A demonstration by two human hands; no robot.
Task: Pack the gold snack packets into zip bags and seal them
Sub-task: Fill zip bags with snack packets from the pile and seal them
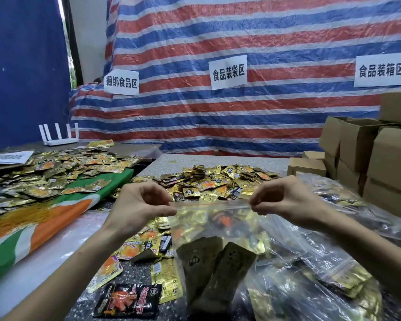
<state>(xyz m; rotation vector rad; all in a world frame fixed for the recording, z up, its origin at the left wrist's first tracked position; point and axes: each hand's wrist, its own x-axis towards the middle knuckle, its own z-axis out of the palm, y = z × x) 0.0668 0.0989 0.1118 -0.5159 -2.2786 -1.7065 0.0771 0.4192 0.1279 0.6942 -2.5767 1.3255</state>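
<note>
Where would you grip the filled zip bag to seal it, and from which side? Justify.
Pinch the zip strip at the top of the zip bag, one end each from left and right, as the left hand and right hand do. It runs flat and taut there; the packets bulge below.

The zip bag point(218, 228), pinched taut between the left hand point(139, 205) and the right hand point(285, 200), bars the middle. Just beyond it a heap of gold packets point(218, 181) covers the table point(195, 158), leaving a bare strip along the far edge before the striped tarp point(241, 112). Stacked cardboard boxes point(368, 158) close off the far right, and filled bags point(333, 262) crowd the near right. On the left a green and orange cloth point(44, 228) lies low, and a white sheet point(44, 262) gives open surface at the near left
</note>
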